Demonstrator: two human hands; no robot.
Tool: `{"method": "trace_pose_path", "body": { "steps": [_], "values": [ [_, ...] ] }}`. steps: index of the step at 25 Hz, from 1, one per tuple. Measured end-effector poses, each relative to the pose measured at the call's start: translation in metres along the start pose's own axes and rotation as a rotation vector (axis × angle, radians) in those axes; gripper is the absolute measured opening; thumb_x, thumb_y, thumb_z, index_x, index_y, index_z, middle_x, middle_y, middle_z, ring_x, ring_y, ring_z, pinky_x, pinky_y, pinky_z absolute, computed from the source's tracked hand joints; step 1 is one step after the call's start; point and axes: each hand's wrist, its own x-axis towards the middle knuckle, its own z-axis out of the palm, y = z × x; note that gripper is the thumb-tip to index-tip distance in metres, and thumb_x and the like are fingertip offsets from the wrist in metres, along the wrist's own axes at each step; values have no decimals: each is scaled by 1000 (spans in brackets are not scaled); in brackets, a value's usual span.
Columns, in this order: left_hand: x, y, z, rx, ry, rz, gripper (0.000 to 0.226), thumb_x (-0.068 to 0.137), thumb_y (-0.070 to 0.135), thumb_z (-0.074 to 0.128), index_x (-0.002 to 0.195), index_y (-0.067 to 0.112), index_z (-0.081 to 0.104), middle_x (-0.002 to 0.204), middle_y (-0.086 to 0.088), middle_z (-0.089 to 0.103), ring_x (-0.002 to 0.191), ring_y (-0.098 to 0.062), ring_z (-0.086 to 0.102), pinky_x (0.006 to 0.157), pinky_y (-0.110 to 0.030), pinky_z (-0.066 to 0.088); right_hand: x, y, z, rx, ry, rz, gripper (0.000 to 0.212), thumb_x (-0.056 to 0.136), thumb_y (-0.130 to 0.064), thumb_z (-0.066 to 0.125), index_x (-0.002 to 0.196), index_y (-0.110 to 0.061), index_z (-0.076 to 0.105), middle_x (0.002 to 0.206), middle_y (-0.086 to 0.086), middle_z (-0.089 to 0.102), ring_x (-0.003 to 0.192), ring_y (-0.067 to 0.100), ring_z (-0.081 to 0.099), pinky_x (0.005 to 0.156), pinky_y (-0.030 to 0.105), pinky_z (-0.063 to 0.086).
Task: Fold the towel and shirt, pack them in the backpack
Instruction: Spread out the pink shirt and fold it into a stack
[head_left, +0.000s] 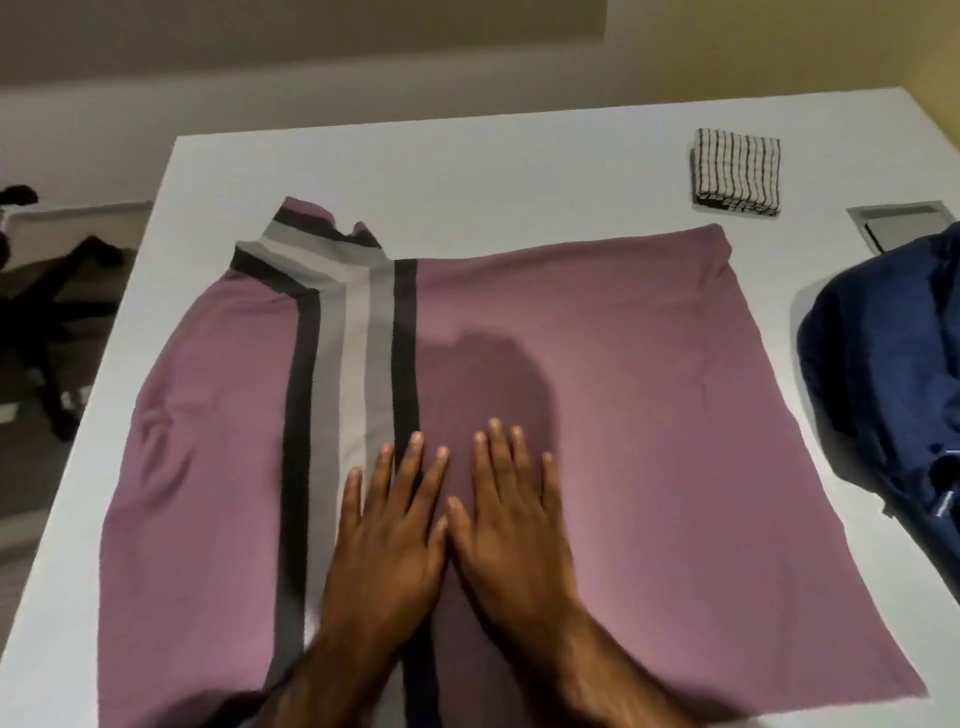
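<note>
- Head view: shirt (623, 415) lies spread on the white table (467, 171) and covers most of its near half.
- Left hand (387, 540) and right hand (511, 525) rest palm-down on the shirt, side by side with thumbs nearly touching. Fingers (413, 467) are straight and flat; nothing is gripped.
- Risk 1: pressing or sweeping outward on a smooth table could drag the whole shirt instead of flattening it. Its left edge is already close to the table's left edge, so that side may slip over.
- Risk 2: soft creases show in the left part. Folding over them would probably lock them in and give an uneven bundle.
- Risk 3: the shirt's right edge is near the backpack (893, 374). A wide fold on that side could catch on it.
- Risk 4: the near hem runs out of frame, so I cannot tell whether it hangs off the table.
- Shirt appearance: mauve, thin and limp. A band of black, grey and pale stripes runs from near to far, then bends left at the far end, where the cloth looks doubled over.
- Towel (735, 174): checked, already folded square, at the far right, well apart from the shirt.
</note>
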Motion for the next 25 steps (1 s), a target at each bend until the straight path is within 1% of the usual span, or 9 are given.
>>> {"method": "trace_pose_path", "body": {
  "steps": [5,7,9,11,13,17,21,23,25],
  "values": [
    [-44,-127,-36,39,15,-404,76,99,68,-1,164,28,2,171,-3,-3,158,-28,-3,126,-57,8,-35,178,-38,-159,36,449,83,100,-63,9,160,-7,17,169,13,15,155,31,11,123,57,16],
    [-52,-123,-47,11,42,-582,79,99,68,-3,164,23,2,171,-8,-6,157,-31,-4,125,-59,7,-44,190,-56,-91,69,574,82,100,-62,11,156,-2,18,166,20,17,153,37,13,121,61,18],
    [-65,-68,-34,-26,35,-494,71,104,61,8,164,24,3,171,-4,-11,157,-29,-7,126,-57,5,-44,139,-50,-8,88,478,80,101,-58,20,156,0,19,165,23,15,153,39,11,123,60,13],
    [-88,-20,-10,16,22,-344,69,104,59,13,164,26,5,172,-2,-10,158,-27,-7,126,-56,6,-63,64,-26,9,9,182,80,102,-57,19,161,-4,13,169,17,7,156,32,2,125,53,6],
    [-106,-24,-10,-15,-24,-455,73,101,66,7,164,30,2,171,-1,-9,157,-28,-9,126,-56,5,-86,28,-1,-47,-64,-42,79,103,-61,15,161,-8,8,170,12,0,157,28,-4,125,53,4],
    [-137,-91,-15,73,-14,-576,83,91,78,-8,161,34,-12,170,1,-14,157,-30,-9,126,-55,2,-98,115,0,-144,19,259,82,99,-62,20,159,-7,23,167,15,19,155,32,16,122,59,16],
    [-144,-114,-30,37,32,-642,90,89,78,-12,163,26,-5,172,-4,-5,157,-30,-7,125,-59,1,-124,216,-57,10,98,609,85,97,-65,22,146,4,24,155,32,25,145,47,23,112,73,22],
    [-140,-84,-34,-24,84,-591,85,97,71,-3,164,20,4,172,-9,3,158,-33,-1,126,-59,0,-123,195,-67,22,150,595,81,98,-61,25,147,3,22,157,30,21,147,46,18,116,72,17],
    [-137,-41,-18,-21,104,-396,75,102,65,7,164,22,7,172,-8,2,158,-32,-1,126,-56,1,-119,133,-55,26,103,372,84,99,-66,18,158,-6,15,168,17,12,155,35,8,125,58,7]
  ]
}}
